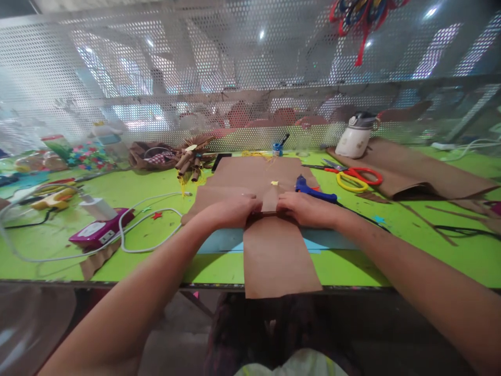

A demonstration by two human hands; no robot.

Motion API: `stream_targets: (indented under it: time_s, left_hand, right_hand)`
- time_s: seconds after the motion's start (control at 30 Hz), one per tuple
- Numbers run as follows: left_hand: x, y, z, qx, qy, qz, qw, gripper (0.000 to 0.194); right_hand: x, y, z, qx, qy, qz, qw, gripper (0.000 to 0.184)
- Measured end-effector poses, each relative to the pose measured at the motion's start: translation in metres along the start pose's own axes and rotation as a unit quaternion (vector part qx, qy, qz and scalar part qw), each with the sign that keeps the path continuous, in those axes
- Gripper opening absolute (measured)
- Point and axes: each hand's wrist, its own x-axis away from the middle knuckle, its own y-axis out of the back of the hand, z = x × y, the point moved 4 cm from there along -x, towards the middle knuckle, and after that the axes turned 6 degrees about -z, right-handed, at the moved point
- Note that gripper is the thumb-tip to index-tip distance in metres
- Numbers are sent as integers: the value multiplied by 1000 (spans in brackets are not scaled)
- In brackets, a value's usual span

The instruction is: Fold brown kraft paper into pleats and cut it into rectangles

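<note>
A large sheet of brown kraft paper (284,261) lies across the green table, its narrow near end hanging a little over the front edge. My left hand (237,206) presses the paper at a crosswise fold, fingers curled with the thumb side inward. Mirroring it, my right hand (305,207) pinches the same fold a short way to the right. Both sets of fingertips are partly hidden against the paper. Light blue paper (221,242) shows underneath. A small yellow bit (274,183) sits on the brown sheet just beyond my hands. Close to my right hand rests a blue glue gun (315,190).
To the right are red and yellow scissors (358,177), a white flask (354,137) and more brown paper (410,167). On the left, a purple power strip (97,230) has white cables around it. Paper rolls (190,162) stand behind, before a perforated metal screen (235,68).
</note>
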Motion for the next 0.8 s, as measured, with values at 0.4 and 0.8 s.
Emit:
stream_targets:
  time_s: [0.4, 0.8]
  left_hand:
    - [-1, 5, -7, -16, -18, -3, 1000, 8]
    - [7, 25, 10, 269, 109, -39, 956, 40]
  right_hand:
    - [9, -3, 15, 148, 46, -26, 988, 13]
    - [7, 9, 15, 120, 11, -146, 982, 22]
